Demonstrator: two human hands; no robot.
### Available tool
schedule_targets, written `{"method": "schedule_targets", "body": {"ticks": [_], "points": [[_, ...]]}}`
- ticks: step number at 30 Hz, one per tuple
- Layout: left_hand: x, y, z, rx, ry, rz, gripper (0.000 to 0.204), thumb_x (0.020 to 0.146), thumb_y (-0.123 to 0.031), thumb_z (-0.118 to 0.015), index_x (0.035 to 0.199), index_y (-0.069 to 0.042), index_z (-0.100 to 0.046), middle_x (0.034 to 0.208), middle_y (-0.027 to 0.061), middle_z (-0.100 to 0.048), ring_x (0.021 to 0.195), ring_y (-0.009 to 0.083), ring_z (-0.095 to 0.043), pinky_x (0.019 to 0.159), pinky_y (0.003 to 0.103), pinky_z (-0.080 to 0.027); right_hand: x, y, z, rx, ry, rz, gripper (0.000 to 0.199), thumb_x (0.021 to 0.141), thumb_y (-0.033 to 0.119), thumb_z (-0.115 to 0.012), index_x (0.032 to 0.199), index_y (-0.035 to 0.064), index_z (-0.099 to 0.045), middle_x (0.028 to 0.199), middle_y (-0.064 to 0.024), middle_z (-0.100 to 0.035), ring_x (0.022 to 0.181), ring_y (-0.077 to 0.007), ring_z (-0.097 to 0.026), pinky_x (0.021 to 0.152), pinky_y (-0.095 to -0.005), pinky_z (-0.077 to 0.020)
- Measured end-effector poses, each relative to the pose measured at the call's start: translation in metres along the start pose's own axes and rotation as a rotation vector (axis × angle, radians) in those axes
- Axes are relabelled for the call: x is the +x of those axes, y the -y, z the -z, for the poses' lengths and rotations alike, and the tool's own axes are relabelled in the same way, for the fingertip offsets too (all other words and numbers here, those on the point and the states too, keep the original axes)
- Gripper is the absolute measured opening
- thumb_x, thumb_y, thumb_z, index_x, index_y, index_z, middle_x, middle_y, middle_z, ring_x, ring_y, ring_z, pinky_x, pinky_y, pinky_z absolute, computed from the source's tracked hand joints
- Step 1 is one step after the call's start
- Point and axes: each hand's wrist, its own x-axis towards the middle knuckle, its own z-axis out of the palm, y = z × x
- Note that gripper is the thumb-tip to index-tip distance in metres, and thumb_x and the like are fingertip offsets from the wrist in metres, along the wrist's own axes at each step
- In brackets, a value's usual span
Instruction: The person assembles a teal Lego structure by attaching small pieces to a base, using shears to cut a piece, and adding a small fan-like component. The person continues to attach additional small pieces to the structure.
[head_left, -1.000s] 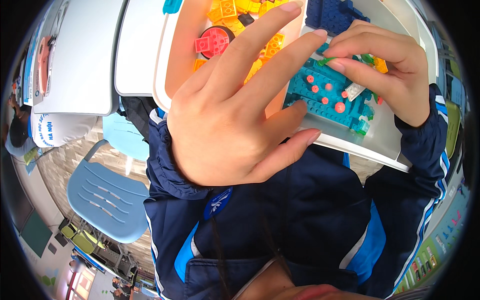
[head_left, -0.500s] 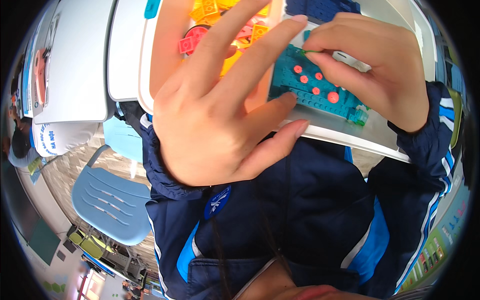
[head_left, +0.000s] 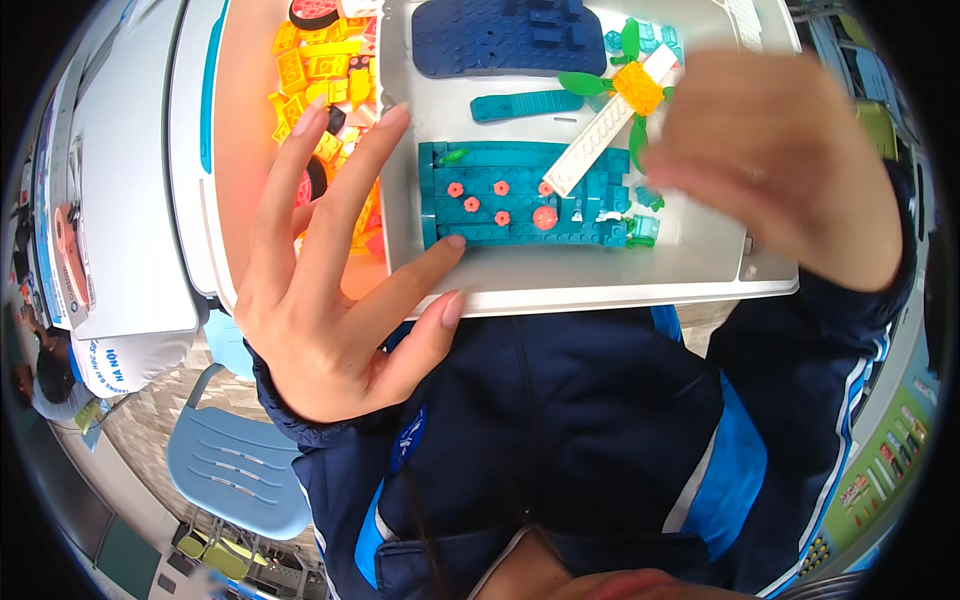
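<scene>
My left hand (head_left: 330,285) is spread over the dividing wall of the tray, its index fingertip at the near edge of a teal brick plate (head_left: 520,237). Small coral flower pieces (head_left: 502,188) dot that plate, and a green leaf piece (head_left: 453,156) sits at its upper left. To the right, my right hand (head_left: 770,165) is smeared by motion, its fingers unreadable. Close by it, a white studded beam (head_left: 590,148) with a yellow block (head_left: 638,88) and green leaves (head_left: 588,83) leans across the plate's right end.
A white tray (head_left: 600,300) holds the plate, a navy studded plate (head_left: 470,40) and a loose teal strip (head_left: 525,106). Yellow and coral bricks (head_left: 325,65) fill the orange-tinted compartment at left. A blue chair (head_left: 235,450) and a seated person (head_left: 130,365) are further left.
The view has shifted, showing more of the tray. My right hand has let go of the green leaf piece, now on the plate, and moved right. My left hand stays spread.
</scene>
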Motion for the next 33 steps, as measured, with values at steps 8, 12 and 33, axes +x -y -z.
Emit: {"method": "schedule_targets", "body": {"ticks": [8,12,33], "points": [[0.0,0.002,0.0,0.008,0.019,0.007,0.032,0.078,-0.041,-0.061,0.084,-0.018,-0.082,0.137,0.0181,-0.06,0.138,0.0423,-0.044,0.106,0.051,-0.043,-0.032,0.01,-0.046,0.022,0.303,-0.179,0.004,0.073,0.008,-0.066,0.074,0.004,-0.066,0.074,-0.0088,-0.061,0.075,-0.0278,-0.067,0.06,-0.0397,-0.0529],[0.001,0.004,0.001,0.009,0.004,-0.013,0.033,0.077,-0.042,-0.063,0.085,-0.017,-0.082,0.136,0.0189,-0.06,0.136,0.0424,-0.045,0.095,0.05,-0.051,-0.032,0.008,-0.053,0.076,0.235,-0.165,0.006,0.073,0.008,-0.068,0.076,0.0038,-0.065,0.074,-0.0088,-0.06,0.075,-0.0282,-0.065,0.062,-0.0402,-0.0525],[-0.014,0.032,0.006,-0.534,-0.14,-0.193,0.031,0.058,-0.017,-0.088,0.08,0.002,-0.076,0.117,0.0247,-0.068,0.11,0.0361,-0.067,0.085,0.036,-0.055,0.046,0.042,-0.055,0.189,-0.125,-0.031,0.025,0.074,-0.002,-0.071,0.099,-0.0033,-0.068,0.095,-0.0163,-0.066,0.079,-0.0315,-0.062,0.068,-0.0354,-0.0499]]}}
